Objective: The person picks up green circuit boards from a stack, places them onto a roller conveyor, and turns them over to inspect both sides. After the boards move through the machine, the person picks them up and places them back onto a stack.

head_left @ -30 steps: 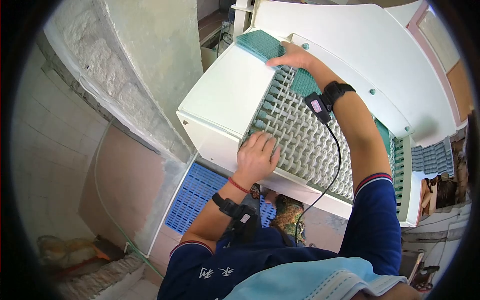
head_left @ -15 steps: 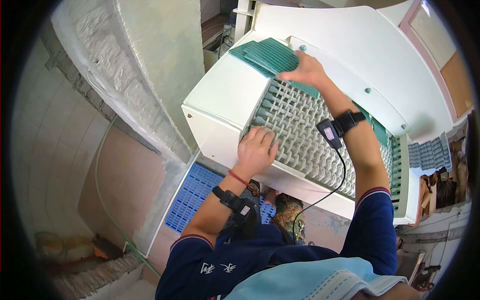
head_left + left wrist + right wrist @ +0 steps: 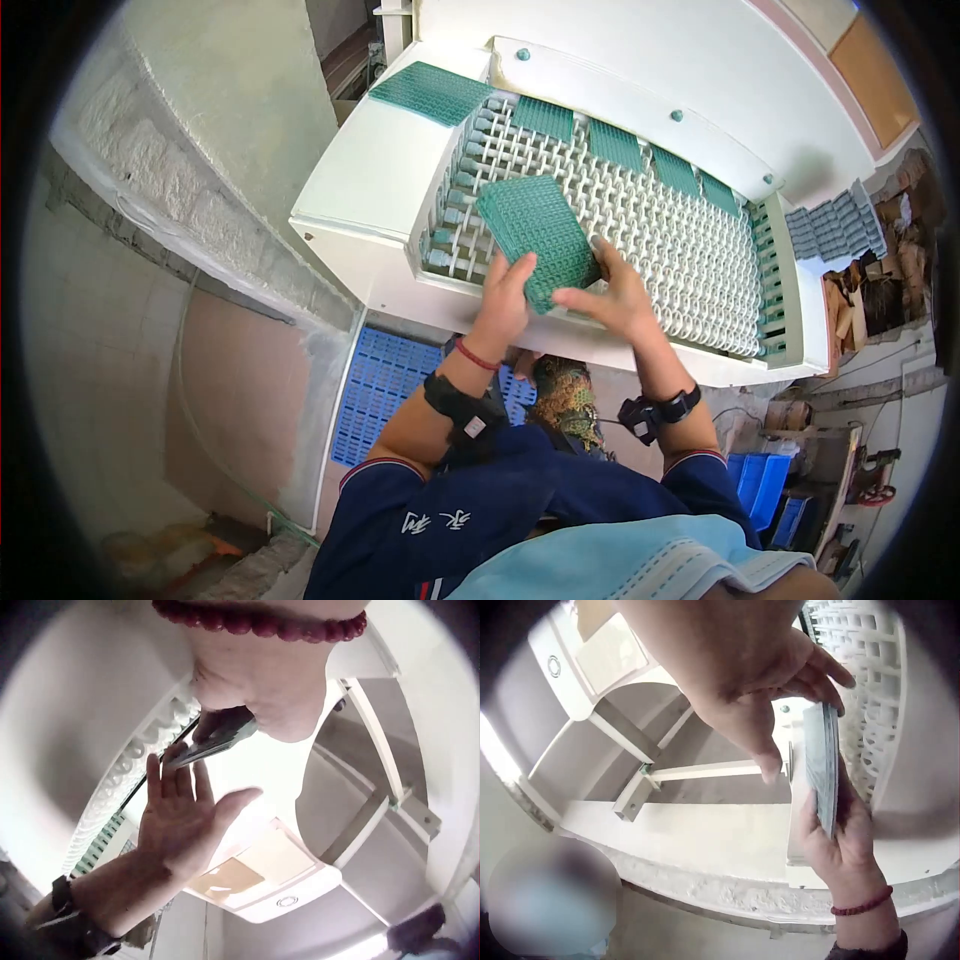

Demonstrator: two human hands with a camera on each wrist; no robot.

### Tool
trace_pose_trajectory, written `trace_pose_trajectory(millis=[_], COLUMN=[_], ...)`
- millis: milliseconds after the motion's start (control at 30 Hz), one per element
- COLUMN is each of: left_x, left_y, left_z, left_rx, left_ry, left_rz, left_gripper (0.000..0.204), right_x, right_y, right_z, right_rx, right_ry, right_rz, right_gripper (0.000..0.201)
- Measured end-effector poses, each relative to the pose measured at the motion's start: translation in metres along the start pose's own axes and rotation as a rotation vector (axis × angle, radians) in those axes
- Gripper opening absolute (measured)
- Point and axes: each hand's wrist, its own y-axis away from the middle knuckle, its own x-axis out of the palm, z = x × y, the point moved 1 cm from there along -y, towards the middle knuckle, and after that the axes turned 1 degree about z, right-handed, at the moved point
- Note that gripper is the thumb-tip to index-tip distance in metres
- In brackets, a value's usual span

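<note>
A large white machine housing (image 3: 380,185) is seen below the head camera, with a bed of pale grey plastic rollers set in rows (image 3: 650,240) across its open top. 4 green mesh panels (image 3: 612,143) are seated along the far edge of the roller bed, under a curved white cover with teal bolt heads (image 3: 640,95). Another flat green mesh sheet (image 3: 430,92) is laid on the housing's far left corner. A blue slatted plastic grid (image 3: 385,385) is visible on the floor below the machine, beside a rough concrete wall (image 3: 180,210). Blue bins (image 3: 765,480) are seen low at the right. Nothing is found between the hands and the roller bed.

A thin stack of dark green rectangular mesh sheets (image 3: 538,238) is held tilted just above the near left part of the roller bed. A fine square weave is shown; in the right wrist view the stack (image 3: 823,769) is seen edge-on and slim.

The left hand (image 3: 500,305) is placed at the stack's near edge, its grip curled round that edge. The right hand (image 3: 615,295) is set against the stack's right side, fingers fairly straight and spread, thumb apart, with fingertips touching the mesh.
</note>
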Motion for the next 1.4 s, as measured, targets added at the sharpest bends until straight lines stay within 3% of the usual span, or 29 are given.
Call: trace_pose_trajectory(millis=[67,100,133,200,233,367,467,567,900,1000,1100,1200,1400], left_x=[-0.01,-0.013,-0.015,-0.017,-0.018,-0.026,-0.033,-0.036,-0.036,-0.031,-0.025,-0.022,-0.024], left_y=[0.002,-0.002,-0.004,-0.002,-0.002,-0.003,0.001,0.001,0.0,-0.003,-0.007,-0.011,-0.014], left_z=[-0.011,-0.016,-0.019,-0.022,-0.019,-0.021,-0.024,-0.02,-0.018,-0.022,-0.018,-0.016,-0.013], left_rx=[-0.068,-0.208,-0.346,-0.358,-0.343,-0.37,-0.403,-0.402,-0.37,-0.357,-0.383,-0.435,-0.433], left_ry=[0.014,0.182,0.352,0.222,0.168,0.2,0.299,0.386,0.285,0.226,0.226,0.274,0.341], left_rz=[-0.001,-0.022,-0.044,-0.015,-0.016,0.01,0.048,0.073,0.014,0.004,0.005,0.034,0.012], left_gripper=[0.031,0.031,0.031,0.031,0.032,0.033,0.035,0.036,0.032,0.03,0.029,0.028,0.027], right_x=[-0.01,-0.013,-0.016,-0.022,-0.022,-0.05,-0.075,-0.076,-0.005,-0.022,-0.023,-0.022,-0.044], right_y=[-0.001,-0.006,-0.012,-0.022,-0.023,-0.031,-0.053,-0.073,-0.105,-0.075,-0.04,-0.029,-0.05], right_z=[-0.009,-0.021,-0.027,-0.036,-0.038,-0.044,-0.097,-0.117,-0.075,-0.048,-0.06,-0.056,-0.083], right_rx=[0.175,0.161,0.204,0.288,0.244,0.377,0.409,0.457,0.433,0.451,0.41,0.281,0.368], right_ry=[-0.352,-0.287,-0.285,-0.271,-0.265,-0.349,-0.576,-0.679,-0.634,-0.598,-0.496,-0.531,-0.648], right_rz=[0.058,0.018,0.069,0.176,0.167,0.041,-0.143,-0.187,0.159,0.105,0.281,0.221,0.105], right_gripper=[0.086,0.056,0.048,0.034,0.025,0.023,0.028,0.031,0.034,0.037,0.037,0.032,0.026])
